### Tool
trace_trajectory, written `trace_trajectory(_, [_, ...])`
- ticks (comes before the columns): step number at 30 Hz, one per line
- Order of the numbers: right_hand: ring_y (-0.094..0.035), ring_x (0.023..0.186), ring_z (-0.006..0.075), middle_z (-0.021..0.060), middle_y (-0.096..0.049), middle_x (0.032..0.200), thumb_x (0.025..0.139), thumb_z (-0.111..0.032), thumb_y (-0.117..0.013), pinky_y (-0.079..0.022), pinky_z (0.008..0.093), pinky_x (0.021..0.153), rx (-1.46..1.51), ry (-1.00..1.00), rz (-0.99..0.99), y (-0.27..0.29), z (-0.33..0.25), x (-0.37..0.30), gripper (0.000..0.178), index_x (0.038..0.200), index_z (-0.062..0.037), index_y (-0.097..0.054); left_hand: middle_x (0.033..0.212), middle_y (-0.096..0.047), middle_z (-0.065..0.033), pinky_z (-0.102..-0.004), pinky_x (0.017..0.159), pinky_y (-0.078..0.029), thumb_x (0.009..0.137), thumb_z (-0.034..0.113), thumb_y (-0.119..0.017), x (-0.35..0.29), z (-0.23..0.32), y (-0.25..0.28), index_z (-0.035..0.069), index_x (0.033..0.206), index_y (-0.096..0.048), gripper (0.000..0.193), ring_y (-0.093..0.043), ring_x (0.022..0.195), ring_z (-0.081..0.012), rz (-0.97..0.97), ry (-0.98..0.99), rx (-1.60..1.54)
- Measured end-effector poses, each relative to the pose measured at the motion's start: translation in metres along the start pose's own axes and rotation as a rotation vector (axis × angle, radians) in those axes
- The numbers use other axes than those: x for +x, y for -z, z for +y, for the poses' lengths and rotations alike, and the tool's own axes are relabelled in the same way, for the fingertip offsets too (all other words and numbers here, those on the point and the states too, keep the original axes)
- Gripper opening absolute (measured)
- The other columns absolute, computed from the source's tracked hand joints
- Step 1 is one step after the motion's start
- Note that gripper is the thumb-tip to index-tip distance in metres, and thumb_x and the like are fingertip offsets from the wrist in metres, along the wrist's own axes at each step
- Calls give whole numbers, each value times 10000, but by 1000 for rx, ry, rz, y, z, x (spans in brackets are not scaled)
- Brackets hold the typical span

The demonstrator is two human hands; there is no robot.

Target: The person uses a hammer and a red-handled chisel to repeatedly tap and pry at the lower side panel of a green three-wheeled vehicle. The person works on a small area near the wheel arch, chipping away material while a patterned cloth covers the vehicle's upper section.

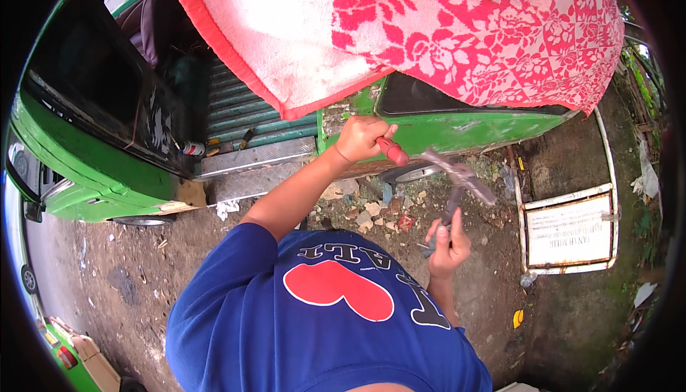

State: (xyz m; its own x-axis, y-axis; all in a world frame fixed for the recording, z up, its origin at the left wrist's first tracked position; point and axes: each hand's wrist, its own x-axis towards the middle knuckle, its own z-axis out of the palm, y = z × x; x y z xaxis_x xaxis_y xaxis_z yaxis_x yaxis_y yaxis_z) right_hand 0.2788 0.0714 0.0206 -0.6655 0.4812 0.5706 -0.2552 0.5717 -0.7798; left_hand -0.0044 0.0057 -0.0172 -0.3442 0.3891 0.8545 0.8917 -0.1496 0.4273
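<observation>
My left hand [361, 139] is closed round a tool whose thick red handle [392, 152] sticks out toward the right. The tool's other end is hidden by the hand, close to the green vehicle's body panel [443, 129]. Lower and to the right, my right hand [449, 243] grips a hammer [464, 180] by its handle. The hammer's metal head is raised and slightly blurred, a short gap away from the red handle's end. A pink and white flowered towel [457, 35] drapes over the vehicle above both hands.
At left, the green door [93, 170] stands wide beside a ribbed teal floor [243, 99]. A can [191, 149] and a small dark-handled tool [247, 137] lie by the metal sill [257, 156]. Broken rubble [371, 210] covers ground below. A white framed sign [569, 229] is at right.
</observation>
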Motion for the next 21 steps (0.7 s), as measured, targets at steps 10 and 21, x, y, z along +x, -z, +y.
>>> trace_trajectory(10, [-520, 622, 115, 86, -558, 766, 966, -72, -499, -463, 249, 502, 176, -247, 120, 7, 8, 0, 503, 1446, -2, -367, 535, -508, -73, -393, 458, -427, 808, 155, -703, -6, 2, 4, 88, 565, -437, 366, -525, 475, -281, -36, -116, 50])
trace_trajectory(21, [-528, 572, 108, 74, -579, 713, 947, -68, -516, -453, 244, 519, 235, -359, 179, -1, 2, 6, 470, 1397, 36, -432, 527, -498, -70, -397, 457, -422, 814, 170, -704, -8, 0, 1, 93, 574, -443, 362, -526, 474, -279, -27, -85, 40])
